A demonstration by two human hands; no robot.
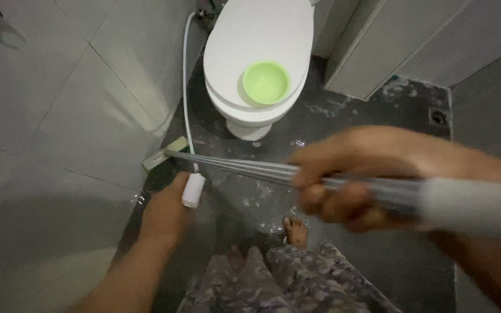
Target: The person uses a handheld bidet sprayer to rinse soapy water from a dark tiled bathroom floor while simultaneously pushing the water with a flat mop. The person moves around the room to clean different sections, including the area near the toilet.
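Right hand (343,185) wrapped tight round the grey handle of a mop (244,167), fingers curled fully closed, blurred. Mop head (166,154) down on the dark floor (378,116) at the foot of the tiled wall (59,116), left of the toilet (256,58). Left hand (166,211) closed round a white spray nozzle (193,190), its thin white hose (185,81) running up along the wall beside the toilet. Small green bowl (266,82) sitting on the shut toilet lid. Bare foot (296,230) on the wet floor below the handle.
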